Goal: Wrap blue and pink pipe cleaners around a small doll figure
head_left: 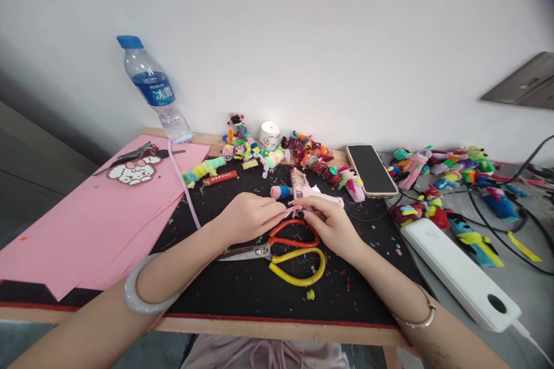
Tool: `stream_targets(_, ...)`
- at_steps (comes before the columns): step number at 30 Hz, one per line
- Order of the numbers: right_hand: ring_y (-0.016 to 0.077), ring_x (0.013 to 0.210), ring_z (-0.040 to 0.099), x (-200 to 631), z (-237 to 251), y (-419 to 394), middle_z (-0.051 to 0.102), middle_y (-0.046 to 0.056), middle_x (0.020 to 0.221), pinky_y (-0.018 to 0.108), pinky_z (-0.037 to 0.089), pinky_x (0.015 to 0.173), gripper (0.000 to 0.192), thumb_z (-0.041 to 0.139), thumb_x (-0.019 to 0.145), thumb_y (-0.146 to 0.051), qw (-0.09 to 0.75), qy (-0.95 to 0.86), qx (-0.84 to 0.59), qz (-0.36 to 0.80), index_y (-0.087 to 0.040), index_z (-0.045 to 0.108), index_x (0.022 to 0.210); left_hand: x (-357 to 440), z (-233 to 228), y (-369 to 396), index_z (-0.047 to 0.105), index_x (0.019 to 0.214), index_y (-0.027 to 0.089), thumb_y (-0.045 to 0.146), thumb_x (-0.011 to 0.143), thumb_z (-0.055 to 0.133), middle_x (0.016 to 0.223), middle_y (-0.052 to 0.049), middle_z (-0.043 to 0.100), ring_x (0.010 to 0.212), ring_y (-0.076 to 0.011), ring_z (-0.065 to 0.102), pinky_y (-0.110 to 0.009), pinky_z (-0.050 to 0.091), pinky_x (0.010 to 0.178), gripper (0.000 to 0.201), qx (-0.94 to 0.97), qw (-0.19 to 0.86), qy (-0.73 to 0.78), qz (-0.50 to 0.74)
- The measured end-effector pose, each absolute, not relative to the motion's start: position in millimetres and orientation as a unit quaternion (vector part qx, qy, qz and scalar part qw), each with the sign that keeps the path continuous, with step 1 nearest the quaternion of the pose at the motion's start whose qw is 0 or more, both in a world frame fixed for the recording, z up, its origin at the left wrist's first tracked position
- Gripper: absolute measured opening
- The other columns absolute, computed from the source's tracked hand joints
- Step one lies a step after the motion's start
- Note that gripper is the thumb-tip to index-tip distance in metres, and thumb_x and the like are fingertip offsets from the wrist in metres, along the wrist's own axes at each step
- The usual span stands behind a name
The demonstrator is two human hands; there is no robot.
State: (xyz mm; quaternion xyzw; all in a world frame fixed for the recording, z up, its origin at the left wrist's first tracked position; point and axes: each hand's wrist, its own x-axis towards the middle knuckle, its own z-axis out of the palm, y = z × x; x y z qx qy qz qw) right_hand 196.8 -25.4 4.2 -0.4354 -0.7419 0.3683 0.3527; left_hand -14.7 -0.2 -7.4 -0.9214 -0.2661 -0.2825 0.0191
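Head view: I see a pink strip (292, 208) just above the scissors (281, 249), pinched between left hand (247, 218) and right hand (331, 223) fingertips. Risk: the strip slipping loose, since both grips are fingertip-only.

Water bottle (151, 89), phone (371, 170), candle (270, 134) — power strip (459, 274) at right.

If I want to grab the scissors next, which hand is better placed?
Probably the right hand. It sits directly above the scissors' red and yellow handle loops, which open toward it. The left hand lies above the blades instead. Both hands pinch a small pink piece, so one must let go first.
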Motion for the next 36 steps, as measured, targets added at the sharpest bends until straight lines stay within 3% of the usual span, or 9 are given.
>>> stream_targets(19, 0.0158, 0.081, 0.065, 198.0, 5.5, -25.0, 0.07, 0.003, 0.087, 0.028, 0.05, 0.075, 0.019, 0.05, 0.084, -0.013, 0.355, -0.78, -0.429, 0.288, -0.021, 0.066, 0.089, -14.2, -6.7, -0.2, 0.061, 0.081, 0.017, 0.025, 0.089, 0.045, 0.065, 0.0, 0.066, 0.057, -0.0103, 0.059, -0.023, 0.038, 0.054, 0.02, -0.923, 0.012, -0.263, -0.28)
stream_targets(29, 0.0153, 0.079, 0.065, 198.4, 4.8, -25.0, 0.071, 0.002, 0.085, 0.026, 0.05, 0.074, 0.018, 0.051, 0.085, -0.014, 0.374, -0.77, -0.441, 0.271, -0.021, 0.068, 0.087, -13.8, -6.0, -2.2, 0.06, 0.09, 0.017, 0.024, 0.088, 0.044, 0.08, -0.002, 0.071, 0.065, -0.0128, 0.065, -0.023, 0.042, 0.056, 0.017, -0.924, -0.028, -0.263, -0.276)
stream_targets(36, 0.016, 0.076, 0.066, 197.9, 7.7, -26.3, 0.071, 0.002, 0.083, 0.027, 0.051, 0.071, 0.018, 0.052, 0.084, -0.015, 0.379, -0.755, -0.454, 0.283, -0.021, 0.069, 0.086, -11.2, 0.0, -5.1, 0.062, 0.094, 0.015, 0.024, 0.09, 0.04, 0.081, -0.005, 0.07, 0.07, -0.0134, 0.065, -0.022, 0.045, 0.064, 0.024, -0.902, -0.166, -0.292, -0.271)
